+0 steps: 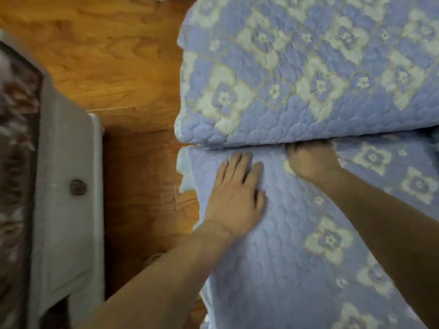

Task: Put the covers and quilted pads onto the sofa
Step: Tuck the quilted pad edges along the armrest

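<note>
1. Sofa (308, 67): back already covered; quilted pad (297, 257) lies on the seat.
2. Left hand (235, 198) flat, fingers spread, grasping nothing; lifting it may let the pad slide floorward.
3. Right hand (311, 160) fingers buried in the crease, grip unclear; a shallow tuck may pull out.

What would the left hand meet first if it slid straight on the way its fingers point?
Likely the back cushion. The left hand lies flat on the seat pad, fingers aimed at the crease just ahead, where the cushion bulges over.

no readable text, labels or numbers, view somewhat blurred
</note>
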Motion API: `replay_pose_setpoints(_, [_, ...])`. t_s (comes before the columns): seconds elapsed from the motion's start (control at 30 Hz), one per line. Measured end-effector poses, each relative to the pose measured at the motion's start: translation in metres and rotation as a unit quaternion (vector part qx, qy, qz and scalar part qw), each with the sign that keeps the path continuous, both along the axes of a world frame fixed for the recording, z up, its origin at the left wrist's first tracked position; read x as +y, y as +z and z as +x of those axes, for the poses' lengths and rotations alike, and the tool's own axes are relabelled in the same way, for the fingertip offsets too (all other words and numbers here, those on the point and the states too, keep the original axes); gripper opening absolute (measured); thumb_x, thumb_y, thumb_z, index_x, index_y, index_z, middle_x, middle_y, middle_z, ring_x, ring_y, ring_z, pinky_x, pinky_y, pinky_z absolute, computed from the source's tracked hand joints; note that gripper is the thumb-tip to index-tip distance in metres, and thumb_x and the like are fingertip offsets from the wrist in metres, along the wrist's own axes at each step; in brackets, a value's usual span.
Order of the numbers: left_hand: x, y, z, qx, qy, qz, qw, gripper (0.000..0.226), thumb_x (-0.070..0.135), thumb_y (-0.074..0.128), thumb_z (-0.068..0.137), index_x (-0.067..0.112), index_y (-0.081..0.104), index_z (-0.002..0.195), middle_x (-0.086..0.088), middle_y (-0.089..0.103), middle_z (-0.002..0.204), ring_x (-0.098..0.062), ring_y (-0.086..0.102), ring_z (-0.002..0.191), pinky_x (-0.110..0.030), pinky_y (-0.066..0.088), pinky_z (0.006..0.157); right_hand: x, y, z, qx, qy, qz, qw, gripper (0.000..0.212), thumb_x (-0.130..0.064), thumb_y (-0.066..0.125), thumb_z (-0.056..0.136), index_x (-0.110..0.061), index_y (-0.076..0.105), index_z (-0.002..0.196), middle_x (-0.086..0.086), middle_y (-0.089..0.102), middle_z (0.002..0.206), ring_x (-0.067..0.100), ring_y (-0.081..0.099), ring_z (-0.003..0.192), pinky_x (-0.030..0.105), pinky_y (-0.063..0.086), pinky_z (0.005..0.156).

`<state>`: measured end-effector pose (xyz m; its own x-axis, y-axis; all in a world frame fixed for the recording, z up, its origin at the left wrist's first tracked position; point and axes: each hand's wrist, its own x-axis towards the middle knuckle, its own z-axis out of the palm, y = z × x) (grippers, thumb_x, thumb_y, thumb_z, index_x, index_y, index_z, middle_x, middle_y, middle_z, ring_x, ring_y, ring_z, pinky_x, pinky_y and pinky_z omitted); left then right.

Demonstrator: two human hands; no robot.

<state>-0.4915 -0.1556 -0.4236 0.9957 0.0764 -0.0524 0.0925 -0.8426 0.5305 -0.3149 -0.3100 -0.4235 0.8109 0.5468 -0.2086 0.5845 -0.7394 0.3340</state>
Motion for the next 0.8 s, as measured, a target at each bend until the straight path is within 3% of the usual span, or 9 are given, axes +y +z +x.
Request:
replay_pose_setpoints(0.1, [0.021, -0.004, -0.079, 0.075, 0.073, -0.081, 0.991, 0.060, 0.054, 0.030, 0.103, 0.039, 0.015, 0.159, 0.003, -0.002, 0.169, -0.020, -0.010, 0.155, -0.042, -0.002, 0.124, 0.035, 0.020, -0.057, 0.007, -0.094, 0.059, 0.994, 0.050, -0.024, 0.025, 0.089, 0.002, 0.066, 0.103, 0.027, 0.062, 0.096, 0.044, 0.057, 0.092, 0.052, 0.046, 0.084])
replay_pose_setpoints(0.2, [0.052, -0.016, -0.093, 0.096, 0.262, -0.252, 0.927, 0.057, 0.034, 0.043, 0.104, 0.034, 0.023, 0.157, 0.001, 0.019, 0.165, -0.016, 0.013, 0.153, -0.027, 0.011, 0.122, 0.076, 0.017, -0.101, 0.011, -0.061, 0.149, 0.987, 0.044, -0.026, 0.041, 0.094, 0.004, 0.055, 0.124, 0.027, 0.054, 0.121, 0.045, 0.050, 0.109, 0.053, 0.040, 0.097])
replay_pose_setpoints(0.27, [0.085, -0.031, -0.075, 0.079, 0.312, -0.271, 0.907, 0.064, 0.017, 0.053, 0.094, 0.024, 0.032, 0.154, 0.000, 0.032, 0.159, -0.016, 0.028, 0.148, -0.032, 0.023, 0.123, 0.092, 0.010, -0.105, 0.003, -0.025, 0.182, 0.983, 0.043, -0.026, 0.041, 0.093, 0.000, 0.058, 0.123, 0.024, 0.056, 0.123, 0.042, 0.050, 0.112, 0.051, 0.040, 0.096])
replay_pose_setpoints(0.4, [0.146, -0.047, -0.008, 0.087, 0.173, -0.222, 0.956, 0.073, 0.031, 0.058, 0.072, 0.022, 0.046, 0.143, -0.005, 0.047, 0.149, -0.026, 0.036, 0.142, -0.045, 0.030, 0.118, 0.092, -0.009, -0.098, -0.014, -0.030, 0.226, 0.974, 0.041, -0.024, 0.042, 0.091, -0.001, 0.060, 0.120, 0.023, 0.058, 0.121, 0.041, 0.050, 0.108, 0.051, 0.041, 0.089])
replay_pose_setpoints(0.47, [0.163, -0.048, 0.020, 0.147, 0.048, -0.148, 0.977, 0.048, 0.040, 0.057, 0.073, 0.024, 0.058, 0.118, -0.006, 0.062, 0.124, -0.029, 0.053, 0.125, -0.040, 0.041, 0.103, 0.092, -0.011, -0.098, -0.011, -0.036, 0.237, 0.971, 0.042, -0.025, 0.042, 0.090, -0.001, 0.058, 0.121, 0.024, 0.057, 0.123, 0.043, 0.050, 0.110, 0.051, 0.040, 0.089])
replay_pose_setpoints(0.53, [0.178, -0.050, 0.030, 0.197, -0.041, -0.108, 0.974, 0.014, 0.034, 0.060, 0.082, 0.027, 0.052, 0.092, 0.000, 0.064, 0.094, -0.031, 0.062, 0.097, -0.035, 0.045, 0.079, 0.094, -0.013, -0.098, -0.016, -0.032, 0.242, 0.970, 0.042, -0.025, 0.042, 0.090, -0.001, 0.057, 0.122, 0.024, 0.055, 0.124, 0.044, 0.049, 0.111, 0.052, 0.040, 0.090])
replay_pose_setpoints(0.6, [0.192, -0.049, 0.031, 0.205, -0.077, -0.086, 0.972, 0.008, 0.029, 0.056, 0.085, 0.030, 0.049, 0.083, 0.004, 0.063, 0.088, -0.029, 0.060, 0.088, -0.036, 0.044, 0.074, 0.093, -0.014, -0.098, -0.023, -0.033, 0.241, 0.970, 0.042, -0.025, 0.042, 0.090, 0.000, 0.056, 0.121, 0.025, 0.055, 0.124, 0.045, 0.049, 0.110, 0.052, 0.039, 0.090])
replay_pose_setpoints(0.7, [0.191, -0.051, 0.030, 0.122, -0.030, 0.010, 0.992, 0.024, 0.021, 0.056, 0.091, 0.035, 0.055, 0.071, 0.006, 0.053, 0.086, -0.028, 0.049, 0.093, -0.040, 0.039, 0.087, 0.093, -0.016, -0.099, -0.025, -0.037, 0.241, 0.970, 0.042, -0.025, 0.042, 0.089, 0.000, 0.056, 0.119, 0.027, 0.055, 0.123, 0.045, 0.048, 0.108, 0.051, 0.037, 0.089])
replay_pose_setpoints(0.8, [0.153, -0.051, 0.032, 0.119, 0.148, -0.017, 0.982, 0.018, 0.025, 0.057, 0.088, 0.027, 0.072, 0.096, 0.001, 0.052, 0.105, -0.033, 0.042, 0.106, -0.043, 0.036, 0.092, 0.093, -0.019, -0.098, -0.030, -0.034, 0.246, 0.968, 0.041, -0.025, 0.042, 0.088, 0.000, 0.056, 0.118, 0.027, 0.055, 0.122, 0.044, 0.047, 0.106, 0.051, 0.037, 0.089])
